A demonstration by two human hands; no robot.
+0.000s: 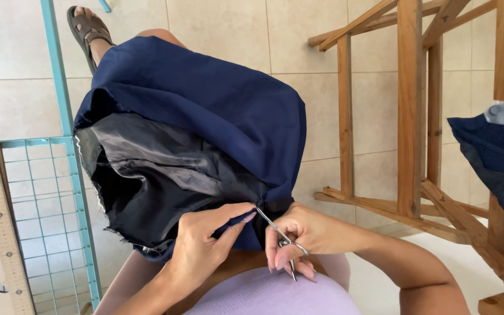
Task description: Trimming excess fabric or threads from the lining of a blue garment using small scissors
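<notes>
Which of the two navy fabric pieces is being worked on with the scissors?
The large navy fabric with dark lining, spread over the lap. The left hand pinches it while the right hand holds small scissors at it. The other navy piece lies untouched at the right edge.

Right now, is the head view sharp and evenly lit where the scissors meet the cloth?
Head view: daylight is even, with no glare; the small scissors in the right hand look sharp, as does the left hand. The black lining inside the navy garment is dark, its folds hard to read. Straight edges bow slightly towards the frame's sides.
</notes>
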